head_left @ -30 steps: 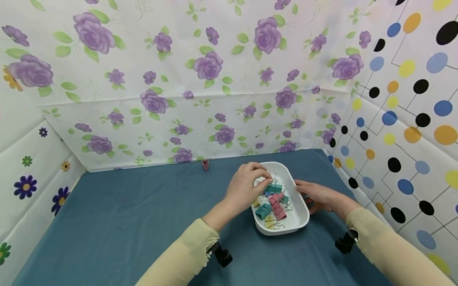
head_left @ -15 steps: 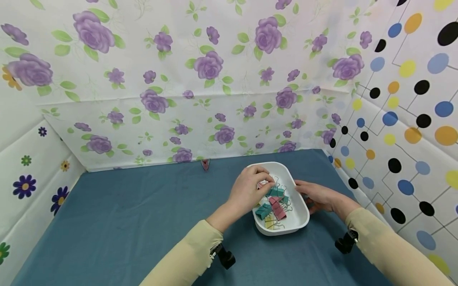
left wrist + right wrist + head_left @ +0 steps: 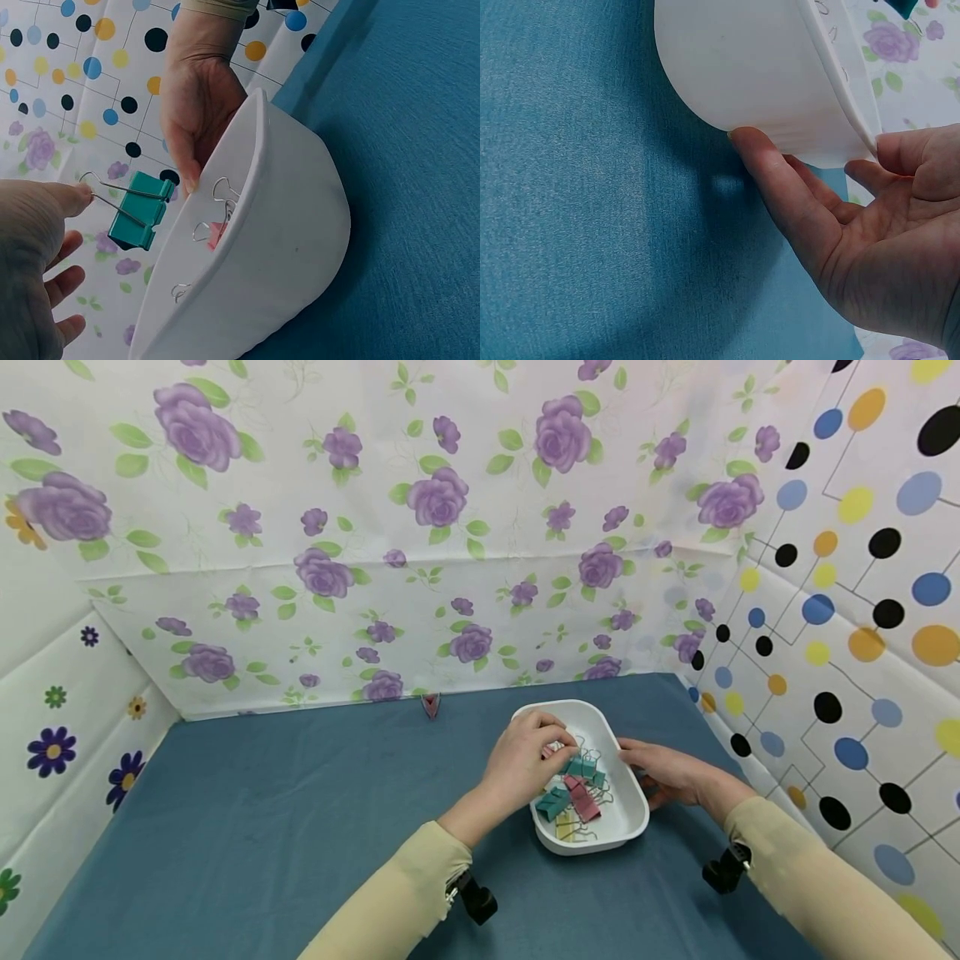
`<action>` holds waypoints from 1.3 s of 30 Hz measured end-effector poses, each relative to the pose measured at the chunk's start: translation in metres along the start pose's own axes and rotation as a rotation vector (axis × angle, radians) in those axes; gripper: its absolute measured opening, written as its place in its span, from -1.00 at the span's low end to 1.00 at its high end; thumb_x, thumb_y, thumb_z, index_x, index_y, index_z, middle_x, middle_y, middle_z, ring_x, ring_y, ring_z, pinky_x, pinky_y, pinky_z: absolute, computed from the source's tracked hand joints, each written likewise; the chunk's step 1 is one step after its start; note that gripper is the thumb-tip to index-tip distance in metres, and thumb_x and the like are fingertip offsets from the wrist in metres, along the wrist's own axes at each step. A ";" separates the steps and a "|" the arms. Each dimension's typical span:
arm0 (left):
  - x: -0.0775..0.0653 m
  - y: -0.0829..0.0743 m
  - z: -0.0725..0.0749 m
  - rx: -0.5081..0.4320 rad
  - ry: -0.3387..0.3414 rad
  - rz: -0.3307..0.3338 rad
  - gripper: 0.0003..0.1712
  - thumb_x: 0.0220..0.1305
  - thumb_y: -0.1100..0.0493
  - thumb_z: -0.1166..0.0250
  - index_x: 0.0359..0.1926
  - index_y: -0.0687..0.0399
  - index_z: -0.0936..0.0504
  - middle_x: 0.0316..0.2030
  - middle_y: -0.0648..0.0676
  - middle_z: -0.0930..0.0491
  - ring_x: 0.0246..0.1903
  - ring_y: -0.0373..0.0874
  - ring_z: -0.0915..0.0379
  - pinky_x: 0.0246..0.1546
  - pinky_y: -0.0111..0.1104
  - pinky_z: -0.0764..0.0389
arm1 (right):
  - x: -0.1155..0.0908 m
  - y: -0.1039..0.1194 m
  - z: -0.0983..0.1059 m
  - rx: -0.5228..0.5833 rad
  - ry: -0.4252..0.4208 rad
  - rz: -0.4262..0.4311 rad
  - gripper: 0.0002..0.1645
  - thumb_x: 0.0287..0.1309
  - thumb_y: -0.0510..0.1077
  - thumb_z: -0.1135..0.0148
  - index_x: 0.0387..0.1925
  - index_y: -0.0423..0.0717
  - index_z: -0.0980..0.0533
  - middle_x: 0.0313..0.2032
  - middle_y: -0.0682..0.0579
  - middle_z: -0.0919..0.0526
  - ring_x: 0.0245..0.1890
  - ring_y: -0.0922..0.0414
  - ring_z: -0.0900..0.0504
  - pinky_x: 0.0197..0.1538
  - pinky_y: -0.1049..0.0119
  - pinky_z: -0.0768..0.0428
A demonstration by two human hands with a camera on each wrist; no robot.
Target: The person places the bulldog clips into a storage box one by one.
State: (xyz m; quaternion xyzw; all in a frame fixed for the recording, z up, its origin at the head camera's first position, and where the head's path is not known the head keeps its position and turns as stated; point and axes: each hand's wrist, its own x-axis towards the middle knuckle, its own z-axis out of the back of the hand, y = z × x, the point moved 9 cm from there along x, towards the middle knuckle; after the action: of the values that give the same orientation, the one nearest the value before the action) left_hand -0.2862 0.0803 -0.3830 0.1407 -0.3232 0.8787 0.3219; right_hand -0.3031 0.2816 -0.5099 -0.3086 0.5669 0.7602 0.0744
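Observation:
My left hand (image 3: 528,756) is above a white plastic box (image 3: 630,827) and pinches a teal binder clip (image 3: 139,211) by its wire handle, thumb and fingertip together. The clip hangs clear of the rim in the left wrist view. Inside the box lie several binder clips, among them a pink binder clip (image 3: 581,797), another teal binder clip (image 3: 552,802) and a yellow binder clip (image 3: 565,827). My right hand (image 3: 663,770) holds the box at its right side, with one digit at the rim and another against the outer wall (image 3: 727,67).
A blue cloth (image 3: 300,810) covers the table. At its back edge, by the floral sheet (image 3: 465,593), lies a small red clip (image 3: 430,706). A dotted sheet (image 3: 847,693) rises at the right, close to my right arm.
My left hand has shifted slightly right and toward me over the box, and the teal binder clip has moved with it. My right hand and the box have stayed in place.

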 end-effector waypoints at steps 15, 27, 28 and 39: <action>-0.003 0.008 0.003 -0.020 0.033 0.063 -0.69 0.24 -0.18 -0.18 -0.01 -0.40 -0.60 -0.06 -0.24 -0.42 -0.02 -0.23 -0.30 -0.05 -0.25 -0.40 | -0.002 0.002 -0.001 -0.002 0.008 0.003 -0.36 0.39 0.11 0.15 0.42 0.27 0.04 0.25 -0.16 -0.24 0.00 -0.15 -0.47 -0.26 -0.11 -0.58; -0.003 0.021 0.014 0.080 0.044 0.078 -0.57 0.28 -0.20 -0.11 0.16 -0.39 -0.48 0.09 -0.15 -0.41 0.10 -0.12 -0.28 0.05 -0.12 -0.36 | -0.001 0.000 0.000 0.000 0.001 0.003 -0.36 0.39 0.11 0.14 0.42 0.28 0.03 0.24 -0.15 -0.24 -0.01 -0.15 -0.46 -0.26 -0.11 -0.57; -0.003 0.022 0.015 0.094 0.046 0.075 -0.56 0.29 -0.20 -0.10 0.18 -0.39 -0.46 0.10 -0.14 -0.41 0.10 -0.11 -0.28 0.06 -0.12 -0.36 | -0.001 0.000 0.000 0.000 0.000 0.003 -0.36 0.38 0.11 0.13 0.42 0.28 0.03 0.23 -0.15 -0.25 -0.01 -0.15 -0.47 -0.26 -0.11 -0.58; -0.005 0.033 0.025 0.225 0.044 0.043 -0.48 0.31 -0.21 -0.06 0.26 -0.29 -0.39 0.19 -0.06 -0.37 0.15 -0.04 -0.28 0.08 -0.07 -0.36 | 0.000 -0.001 0.001 -0.002 0.000 0.006 -0.36 0.38 0.11 0.12 0.42 0.29 0.02 0.22 -0.15 -0.27 -0.01 -0.14 -0.47 -0.26 -0.10 -0.58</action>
State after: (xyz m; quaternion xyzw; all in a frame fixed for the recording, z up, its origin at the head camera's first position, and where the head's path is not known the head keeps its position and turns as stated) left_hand -0.3033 0.0421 -0.3819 0.1497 -0.2182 0.9190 0.2923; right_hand -0.3027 0.2824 -0.5103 -0.3070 0.5672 0.7609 0.0717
